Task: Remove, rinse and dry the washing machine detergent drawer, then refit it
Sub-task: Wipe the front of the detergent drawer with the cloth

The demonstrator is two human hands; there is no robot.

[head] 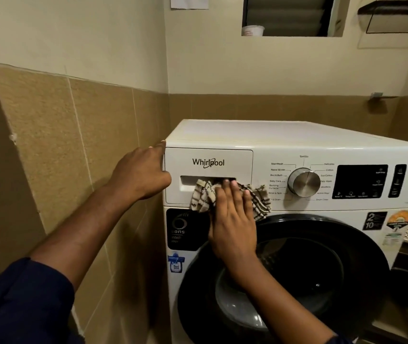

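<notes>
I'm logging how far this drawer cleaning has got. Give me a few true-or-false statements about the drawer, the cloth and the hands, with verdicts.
1. The drawer sits shut in the washing machine. True.
2. The right hand presses a checked cloth against the drawer's front. True.
3. The left hand holds the cloth. False: it touches the washing machine's top left corner and holds nothing.
4. The dial is left of the drawer. False: it is to the drawer's right.
</notes>
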